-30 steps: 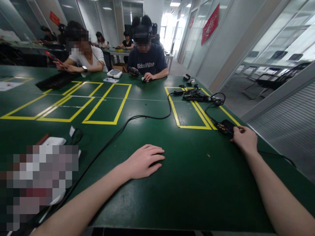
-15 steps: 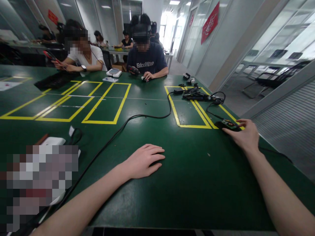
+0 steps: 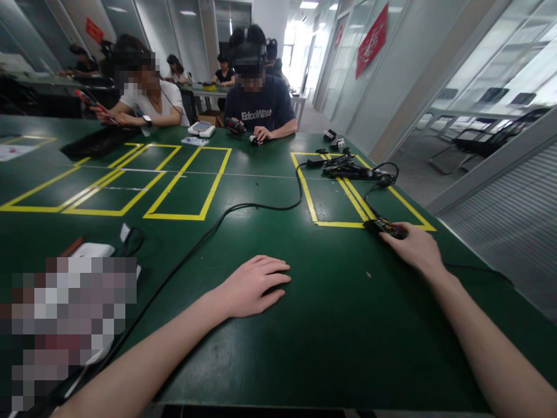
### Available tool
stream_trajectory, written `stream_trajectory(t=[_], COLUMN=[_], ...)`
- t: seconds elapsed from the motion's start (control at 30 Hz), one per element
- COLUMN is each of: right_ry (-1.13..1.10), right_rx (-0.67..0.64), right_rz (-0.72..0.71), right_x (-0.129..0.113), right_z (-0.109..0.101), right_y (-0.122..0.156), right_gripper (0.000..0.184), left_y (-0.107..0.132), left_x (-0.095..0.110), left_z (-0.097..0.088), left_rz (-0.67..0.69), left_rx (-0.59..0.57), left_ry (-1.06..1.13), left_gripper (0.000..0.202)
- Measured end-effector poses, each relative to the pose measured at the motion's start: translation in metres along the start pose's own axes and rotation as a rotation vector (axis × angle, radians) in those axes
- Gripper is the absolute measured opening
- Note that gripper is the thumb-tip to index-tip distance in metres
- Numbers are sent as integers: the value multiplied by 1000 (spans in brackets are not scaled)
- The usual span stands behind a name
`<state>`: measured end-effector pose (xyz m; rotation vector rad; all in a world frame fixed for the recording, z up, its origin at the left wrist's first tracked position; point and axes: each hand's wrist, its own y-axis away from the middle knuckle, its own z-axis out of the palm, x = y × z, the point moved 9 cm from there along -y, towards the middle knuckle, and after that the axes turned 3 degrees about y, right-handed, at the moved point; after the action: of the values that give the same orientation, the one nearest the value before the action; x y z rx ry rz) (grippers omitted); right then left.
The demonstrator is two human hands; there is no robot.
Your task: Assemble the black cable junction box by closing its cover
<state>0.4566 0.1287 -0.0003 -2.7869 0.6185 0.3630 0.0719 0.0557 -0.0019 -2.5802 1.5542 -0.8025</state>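
Note:
My left hand [image 3: 257, 287] lies flat on the green table [image 3: 304, 348], palm down and fingers spread, with nothing in it. Out to the right, my right hand [image 3: 418, 247] grips a small black device [image 3: 391, 228] with colourful markings on its top. The thumb is on its near side; the other fingers are partly hidden behind it. The device rests on the table by a corner of yellow tape, and its exact kind is unclear. A black cable [image 3: 369, 200] runs from its far end towards a dark bundle of cables and parts [image 3: 348, 168].
A long black cable [image 3: 243, 205] curves across the table past my left forearm. Yellow tape rectangles [image 3: 174, 217] mark the surface. A blurred-out pile [image 3: 78, 307] lies at the left. Opposite, a co-worker [image 3: 261, 110] holds a power drill [image 3: 235, 124]; another person [image 3: 152, 104] sits beside.
My right hand has slid the black device a little to the left along the table and turned slightly. My left hand has stayed in place.

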Motion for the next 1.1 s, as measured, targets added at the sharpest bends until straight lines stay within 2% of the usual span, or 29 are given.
stream_trajectory(t=[0.07, 0.17, 0.23, 0.3, 0.37, 0.43, 0.5, 0.63, 0.73, 0.93, 1.1], right_ry=[48, -61, -174, -289, -370, -441, -514, -633, -674, -500, -375], right_rx=[-40, -56, -132, -259, -366, -411, -412, -323, -245, -205, -132], right_rz=[-104, -450, -703, -967, -1168, -1256, -1254, -1180, -1181, -1213, -1192], right_x=[-37, -113, -158, -192, -210, -216, -215, -209, -207, -213, -213], right_z=[10, 19, 23, 26, 26, 22, 17, 7, 1, 11, 17], right_y=[23, 77, 121, 166, 200, 216, 217, 203, 199, 199, 193], right_gripper=[36, 32, 29, 27, 32, 38, 41, 37, 38, 37, 46], left_y=[0, -1, -1, 0, 1, 2, 3, 3, 2, 1, 1], left_x=[0, 5, 9, 12, 17, 20, 20, 13, 5, -4, 0], left_z=[1, -3, -13, -22, -23, -17, -13, -14, -17, -21, -21], left_rz=[4, 32, 48, 60, 92, 124, 124, 48, -6, -27, -21], left_rx=[-5, 29, 107, 176, 163, 90, 30, 7, 2, 3, -19], left_ry=[3, -1, -13, -32, -53, -65, -66, -84, -81, -39, 10], left_gripper=[28, 31, 35, 41, 47, 54, 63, 80, 85, 89, 106])
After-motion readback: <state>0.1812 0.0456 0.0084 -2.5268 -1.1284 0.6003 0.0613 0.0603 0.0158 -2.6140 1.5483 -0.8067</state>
